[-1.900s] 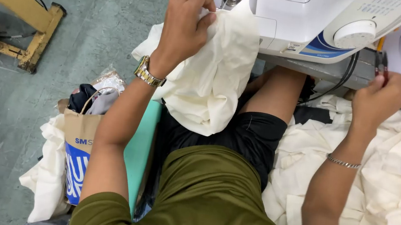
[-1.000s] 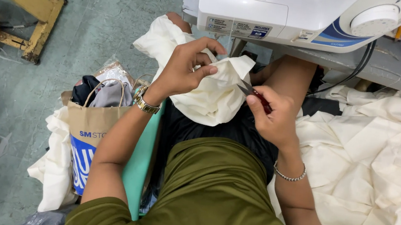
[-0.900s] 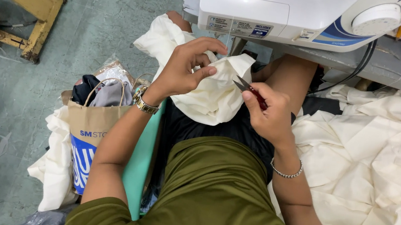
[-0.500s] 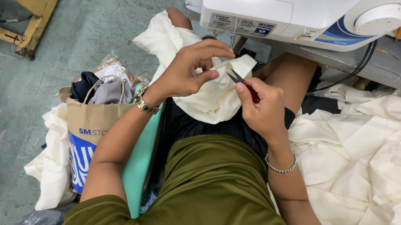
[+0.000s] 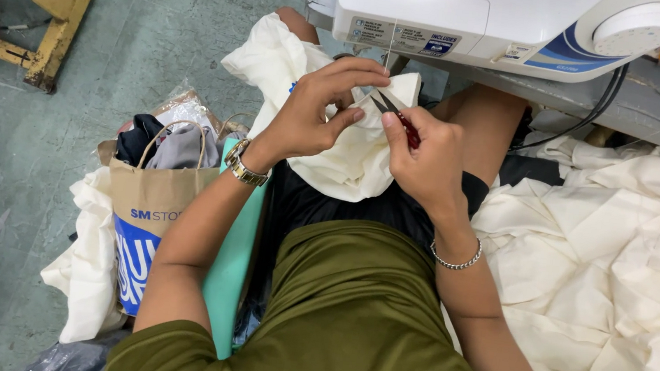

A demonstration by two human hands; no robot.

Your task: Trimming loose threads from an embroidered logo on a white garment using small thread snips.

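Both hands are closing in: left hand [image 5: 313, 117] pinching soft, limp cream fabric [image 5: 349, 163], right hand [image 5: 424, 159] gripping what look like thread snips [image 5: 396, 117], best held near the seam.

Hands [image 5: 370, 128] on cloth [image 5: 349, 163] (snips [image 5: 394, 114] too)

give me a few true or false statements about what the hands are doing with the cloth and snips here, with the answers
1. The right hand holds small red-handled snips. True.
2. The left hand rests on the sewing machine. False: it grips the cream cloth over the lap, below the machine.
3. A paper bag with clothes in it stands on the floor to the person's left. True.
4. The wristwatch is on the right wrist. False: it is on the left wrist; the right wrist wears a chain bracelet.
5. The snips' blades point toward the left hand's fingers. True.
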